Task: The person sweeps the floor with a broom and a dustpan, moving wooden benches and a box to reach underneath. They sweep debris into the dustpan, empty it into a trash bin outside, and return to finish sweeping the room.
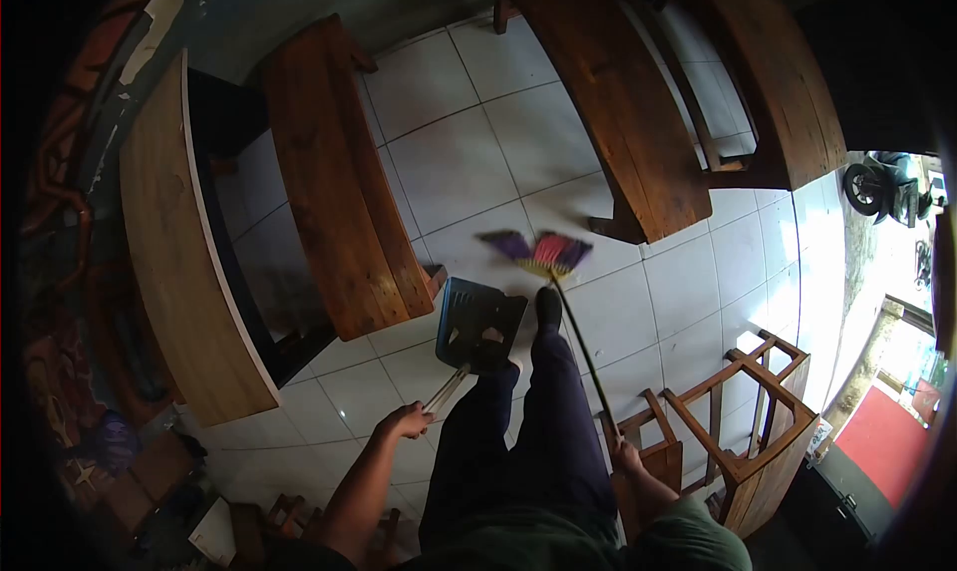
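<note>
My left hand is closed around the pale handle of a dark dustpan, whose pan hangs over the tiles in front of my left foot. Through openings in the pan, lighter patches of floor show. My right hand grips the long thin stick of a broom. The broom's head, with purple and pink bristles and a yellowish band, is on the tiled floor just ahead of my right foot, to the right of the dustpan. Its bristles are a little blurred and split into two clumps.
A wooden bench stands left of the broom, beside a pale-topped table. Another bench and a wooden table are at the upper right. A wooden stool frame lies near my right arm. A motorbike shows outside the doorway.
</note>
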`<state>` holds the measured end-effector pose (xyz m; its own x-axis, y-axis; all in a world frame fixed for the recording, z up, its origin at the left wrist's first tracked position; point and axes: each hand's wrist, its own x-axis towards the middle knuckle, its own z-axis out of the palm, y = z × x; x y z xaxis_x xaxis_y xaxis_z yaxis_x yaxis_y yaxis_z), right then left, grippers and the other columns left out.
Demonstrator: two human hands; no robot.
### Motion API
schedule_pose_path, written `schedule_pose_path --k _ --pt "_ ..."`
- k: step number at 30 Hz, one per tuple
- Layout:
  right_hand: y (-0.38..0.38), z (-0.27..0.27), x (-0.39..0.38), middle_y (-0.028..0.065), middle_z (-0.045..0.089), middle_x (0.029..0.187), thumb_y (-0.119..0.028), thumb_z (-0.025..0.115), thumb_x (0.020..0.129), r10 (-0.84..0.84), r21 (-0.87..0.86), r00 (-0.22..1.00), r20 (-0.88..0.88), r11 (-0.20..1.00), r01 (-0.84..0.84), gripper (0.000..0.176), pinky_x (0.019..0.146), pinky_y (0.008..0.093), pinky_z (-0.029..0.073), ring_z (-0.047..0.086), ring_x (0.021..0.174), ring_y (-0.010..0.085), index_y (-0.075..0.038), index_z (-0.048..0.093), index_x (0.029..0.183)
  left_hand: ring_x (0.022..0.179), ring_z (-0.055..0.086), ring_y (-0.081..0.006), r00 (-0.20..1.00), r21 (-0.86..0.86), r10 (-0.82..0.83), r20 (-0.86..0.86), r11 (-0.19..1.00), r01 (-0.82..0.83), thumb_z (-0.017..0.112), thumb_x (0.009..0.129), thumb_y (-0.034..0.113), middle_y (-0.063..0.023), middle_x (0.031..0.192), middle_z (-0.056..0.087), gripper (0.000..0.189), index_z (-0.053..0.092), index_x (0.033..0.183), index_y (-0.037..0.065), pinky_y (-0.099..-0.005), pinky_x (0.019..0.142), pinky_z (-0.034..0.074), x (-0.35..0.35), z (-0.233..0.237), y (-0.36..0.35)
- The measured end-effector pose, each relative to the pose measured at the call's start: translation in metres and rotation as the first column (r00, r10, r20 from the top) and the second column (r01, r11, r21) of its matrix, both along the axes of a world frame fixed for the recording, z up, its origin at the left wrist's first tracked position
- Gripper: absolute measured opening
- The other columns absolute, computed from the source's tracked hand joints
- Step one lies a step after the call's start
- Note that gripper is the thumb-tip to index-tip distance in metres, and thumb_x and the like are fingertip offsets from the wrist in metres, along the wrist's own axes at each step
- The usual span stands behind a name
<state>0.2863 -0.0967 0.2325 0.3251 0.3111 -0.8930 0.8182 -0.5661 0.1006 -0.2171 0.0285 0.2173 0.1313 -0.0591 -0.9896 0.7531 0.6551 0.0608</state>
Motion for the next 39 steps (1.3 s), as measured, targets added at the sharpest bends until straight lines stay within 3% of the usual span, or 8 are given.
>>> schedule_pose_path --k 6,9,14,18,24,28,34,39 --pt "0.014 0.036 -0.035 0.0256 0.055 0.08 -0.035 0.031 0.09 -0.029 0.255 1.0 0.003 0.967 0.027 0.037 0.065 0.05 0.04 0.051 0.079 0.0437 -0.003 0.049 0.084 0.047 0.051 -0.0148 0.986 0.012 0.16 0.039 0.987 -0.161 0.047 0.086 0.031 -0.0086 0.063 0.056 0.036 0.052 0.087 -0.004 -0.0294 0.048 0.044 -0.004 -0.02 -0.031" --pt "0.078 -0.033 -0.062 0.0236 0.053 0.083 -0.028 0.03 0.091 0.311 0.478 0.949 -0.047 0.841 -0.252 0.028 0.063 0.0508 0.039 0.051 0.075 0.0442 -0.005 0.046 0.09 0.045 0.05 -0.0152 0.985 0.009 0.164 0.052 0.986 -0.165 0.047 0.086 0.03 -0.0083 0.06 0.055 0.036 0.055 0.079 -0.004 -0.0292 0.047 0.044 -0.003 -0.025 -0.044" --pt "0.272 -0.16 -0.176 0.0249 0.055 0.068 -0.03 0.034 0.09 0.318 0.774 0.934 -0.164 0.628 -0.078 0.031 0.059 0.052 0.043 0.054 0.069 0.0443 -0.003 0.048 0.083 0.046 0.05 -0.0143 0.99 0.011 0.139 0.018 0.99 -0.14 0.047 0.085 0.032 -0.006 0.061 0.055 0.038 0.051 0.093 -0.005 -0.0286 0.046 0.044 -0.001 -0.022 -0.05" --pt "0.403 -0.195 -0.237 0.0189 0.058 0.095 -0.028 0.036 0.087 0.571 0.463 0.819 -0.067 0.745 -0.481 0.031 0.076 0.0431 0.048 0.056 0.091 0.0363 -0.003 0.052 0.097 0.047 0.05 -0.013 0.986 0.015 0.163 -0.037 0.987 -0.163 0.049 0.084 0.032 -0.0056 0.064 0.055 0.036 0.047 0.098 -0.001 -0.027 0.046 0.044 0.0 -0.019 -0.06" --pt "0.269 -0.178 -0.028 0.0183 0.057 0.096 -0.033 0.034 0.089 0.63 0.216 0.776 0.009 0.757 -0.617 0.034 0.076 0.0434 0.048 0.056 0.091 0.0348 -0.006 0.048 0.103 0.047 0.051 -0.0132 0.949 0.005 0.304 -0.083 0.953 -0.304 0.046 0.085 0.028 -0.0085 0.067 0.057 0.032 0.047 0.097 -0.002 -0.0277 0.047 0.045 0.028 0.008 -0.061" --pt "0.154 -0.023 0.132 0.0147 0.054 0.104 -0.042 0.031 0.089 0.662 -0.118 0.749 0.023 0.746 -0.655 0.04 0.078 0.0446 0.045 0.055 0.092 0.0351 -0.008 0.049 0.103 0.051 0.056 -0.0152 0.931 -0.018 0.344 -0.121 0.937 -0.348 0.045 0.083 0.025 -0.0132 0.069 0.063 0.036 0.048 0.099 -0.006 -0.0293 0.049 0.046 0.062 0.002 -0.072" --pt "0.168 0.008 0.227 0.0232 0.055 0.073 -0.038 0.039 0.087 0.443 0.195 0.892 -0.092 0.886 -0.42 0.035 0.061 0.0515 0.04 0.053 0.073 0.0433 -0.007 0.05 0.077 0.05 0.057 -0.0164 0.804 0.036 0.542 -0.244 0.833 -0.551 0.045 0.081 0.027 -0.0141 0.07 0.063 0.041 0.046 0.1 -0.009 -0.0294 0.047 0.045 0.174 0.013 -0.095" --pt "0.278 -0.084 0.173 0.0204 0.054 0.065 -0.026 0.042 0.088 0.756 0.601 0.616 -0.222 0.604 -0.524 0.017 0.051 0.0491 0.042 0.054 0.063 0.0414 -0.011 0.046 0.086 0.047 0.055 -0.0172 0.505 0.084 0.811 -0.296 0.548 -0.832 0.045 0.083 0.027 -0.0151 0.068 0.061 0.037 0.046 0.095 -0.007 -0.029 0.044 0.043 0.261 0.014 -0.112"
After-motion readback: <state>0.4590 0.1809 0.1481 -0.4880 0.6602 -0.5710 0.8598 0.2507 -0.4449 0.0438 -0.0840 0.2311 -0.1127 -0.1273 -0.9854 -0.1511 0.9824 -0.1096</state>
